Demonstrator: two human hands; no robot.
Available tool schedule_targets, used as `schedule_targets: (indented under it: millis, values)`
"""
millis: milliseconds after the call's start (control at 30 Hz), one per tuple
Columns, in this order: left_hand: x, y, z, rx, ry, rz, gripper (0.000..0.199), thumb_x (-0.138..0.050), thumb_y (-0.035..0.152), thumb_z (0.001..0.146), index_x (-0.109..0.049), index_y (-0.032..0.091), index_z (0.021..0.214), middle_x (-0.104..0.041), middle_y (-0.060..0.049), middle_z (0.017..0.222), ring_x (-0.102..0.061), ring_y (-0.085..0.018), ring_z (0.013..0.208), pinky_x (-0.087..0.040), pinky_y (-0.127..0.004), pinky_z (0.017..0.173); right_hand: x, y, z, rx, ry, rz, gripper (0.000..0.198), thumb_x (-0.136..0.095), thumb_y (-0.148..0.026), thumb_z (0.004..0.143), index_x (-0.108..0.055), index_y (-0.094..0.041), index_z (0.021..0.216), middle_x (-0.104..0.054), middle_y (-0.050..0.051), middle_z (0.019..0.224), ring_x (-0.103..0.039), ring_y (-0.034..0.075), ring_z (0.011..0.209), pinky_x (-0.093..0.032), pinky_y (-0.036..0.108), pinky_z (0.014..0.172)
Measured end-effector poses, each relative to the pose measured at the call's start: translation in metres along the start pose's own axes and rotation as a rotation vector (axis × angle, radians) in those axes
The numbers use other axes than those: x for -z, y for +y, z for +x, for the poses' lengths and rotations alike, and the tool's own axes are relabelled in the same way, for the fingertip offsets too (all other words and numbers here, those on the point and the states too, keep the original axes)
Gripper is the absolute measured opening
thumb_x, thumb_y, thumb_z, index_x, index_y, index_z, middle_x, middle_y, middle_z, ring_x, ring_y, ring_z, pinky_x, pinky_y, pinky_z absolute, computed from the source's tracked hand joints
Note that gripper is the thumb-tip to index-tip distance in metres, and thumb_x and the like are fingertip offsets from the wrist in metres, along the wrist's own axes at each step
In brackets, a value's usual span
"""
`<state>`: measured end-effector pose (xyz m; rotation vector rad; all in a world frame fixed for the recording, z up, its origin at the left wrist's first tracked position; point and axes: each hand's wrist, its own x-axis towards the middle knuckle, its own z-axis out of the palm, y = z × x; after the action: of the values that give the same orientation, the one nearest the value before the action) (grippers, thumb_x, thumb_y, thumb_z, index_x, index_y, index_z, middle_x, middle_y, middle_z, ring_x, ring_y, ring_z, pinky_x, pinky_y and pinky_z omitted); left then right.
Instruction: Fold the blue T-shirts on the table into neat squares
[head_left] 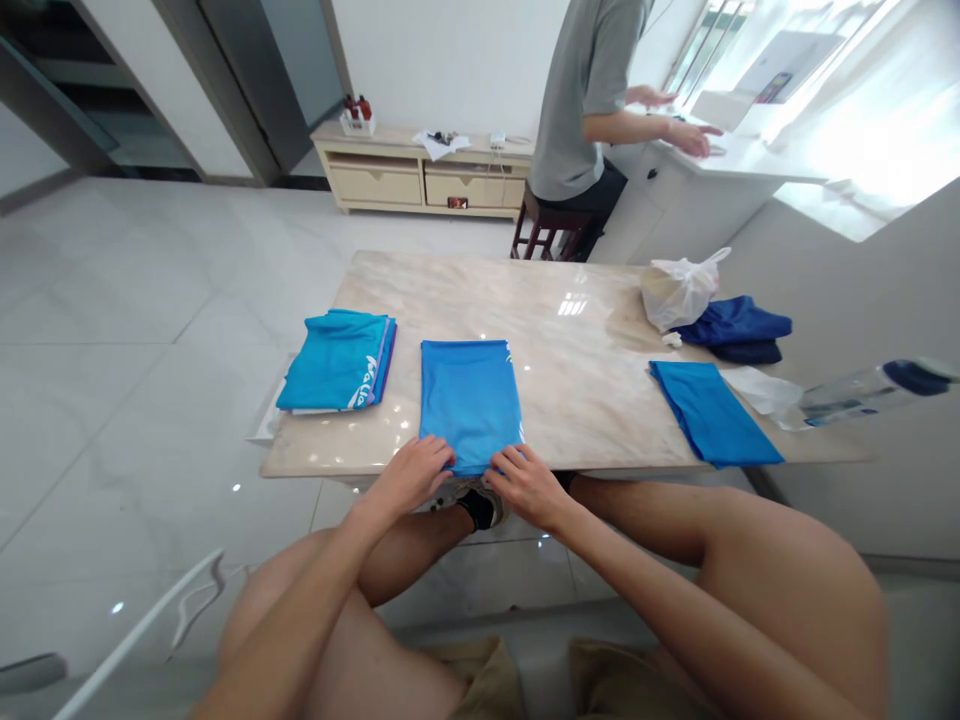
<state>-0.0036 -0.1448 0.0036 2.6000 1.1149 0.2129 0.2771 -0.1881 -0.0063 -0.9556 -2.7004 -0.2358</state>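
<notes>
A folded blue cloth (469, 395) lies in front of me at the near edge of the table, with white print showing along its right side. At its near left corner, my left hand (420, 468) has its fingers curled over the hem. My right hand (525, 482) grips the near right corner in the same way, thumb below and fingers on top. The fabric between the two hands hangs slightly at the table edge. To the left sits a stack of folded cloths (335, 360), teal on top with purple layers beneath. Another folded blue cloth (712, 412) lies on the right.
The marble-look table (570, 400) also holds a white plastic bag (679, 290), dark blue fabric (735, 325) and a clear bottle (862, 392) lying at the right. A person in grey (592, 90) sits at a counter beyond. A low cabinet (375, 185) stands against the wall.
</notes>
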Motion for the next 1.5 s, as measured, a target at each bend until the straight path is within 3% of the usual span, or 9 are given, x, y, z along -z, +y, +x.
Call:
schedule_targets:
  millis: [300, 533, 667, 767, 1167, 1333, 1500]
  values:
    - [0.010, 0.003, -0.002, 0.051, 0.059, -0.100, 0.009, -0.070, 0.016, 0.106, -0.070, 0.022, 0.099, -0.075, -0.004, 0.100, -0.068, -0.025, 0.098, -0.048, -0.036, 0.086, -0.003, -0.005, 0.006, -0.065, 0.058, -0.019, 0.012, -0.070, -0.024, 0.111, -0.074, -0.021, 0.100, -0.070, 0.007, 0.098, -0.056, 0.025, 0.096, -0.041, 0.041, 0.088]
    - [0.009, 0.001, -0.004, 0.049, 0.047, -0.110, 0.008, -0.069, 0.015, 0.106, -0.070, 0.022, 0.101, -0.076, -0.004, 0.099, -0.069, -0.024, 0.096, -0.048, -0.035, 0.084, 0.003, -0.001, 0.012, -0.130, 0.071, -0.072, 0.018, -0.072, -0.019, 0.108, -0.070, -0.022, 0.090, -0.069, 0.006, 0.096, -0.055, 0.025, 0.094, -0.039, 0.041, 0.086]
    - [0.010, 0.001, -0.003, 0.052, 0.033, -0.106, 0.008, -0.067, 0.016, 0.107, -0.070, 0.022, 0.103, -0.076, -0.004, 0.101, -0.070, -0.024, 0.098, -0.049, -0.035, 0.086, 0.005, -0.001, 0.014, -0.179, 0.050, -0.080, 0.011, -0.079, -0.029, 0.105, -0.072, -0.022, 0.100, -0.071, 0.006, 0.101, -0.056, 0.027, 0.097, -0.039, 0.042, 0.087]
    - [0.012, 0.003, -0.003, 0.049, 0.032, -0.109, 0.009, -0.065, 0.016, 0.108, -0.070, 0.021, 0.103, -0.076, -0.004, 0.102, -0.070, -0.024, 0.098, -0.050, -0.036, 0.086, 0.003, -0.003, 0.016, -0.208, 0.033, -0.080, 0.019, -0.082, -0.034, 0.103, -0.072, -0.021, 0.113, -0.072, 0.007, 0.107, -0.057, 0.028, 0.101, -0.041, 0.044, 0.090]
    - [0.011, -0.002, -0.005, 0.035, 0.046, -0.114, 0.007, -0.066, 0.015, 0.107, -0.069, 0.021, 0.105, -0.076, -0.005, 0.102, -0.070, -0.024, 0.096, -0.051, -0.036, 0.085, -0.007, -0.013, 0.030, -0.222, -0.012, -0.087, 0.005, -0.071, -0.020, 0.107, -0.073, -0.021, 0.112, -0.074, 0.010, 0.111, -0.058, 0.030, 0.105, -0.042, 0.045, 0.093]
    - [0.013, -0.002, -0.005, 0.033, 0.027, -0.114, 0.008, -0.067, 0.014, 0.107, -0.070, 0.022, 0.106, -0.076, -0.004, 0.103, -0.070, -0.024, 0.098, -0.049, -0.035, 0.086, -0.005, -0.004, 0.024, -0.228, -0.015, -0.115, 0.014, -0.070, -0.010, 0.104, -0.073, -0.020, 0.114, -0.075, 0.010, 0.113, -0.059, 0.030, 0.107, -0.042, 0.045, 0.097]
    - [0.015, -0.001, -0.004, 0.038, 0.008, -0.078, 0.006, -0.066, 0.016, 0.108, -0.070, 0.021, 0.106, -0.076, -0.004, 0.104, -0.071, -0.024, 0.099, -0.049, -0.035, 0.086, -0.004, -0.004, 0.019, -0.229, 0.011, -0.061, 0.017, -0.079, -0.031, 0.105, -0.072, -0.021, 0.117, -0.076, 0.010, 0.116, -0.060, 0.031, 0.108, -0.043, 0.046, 0.098]
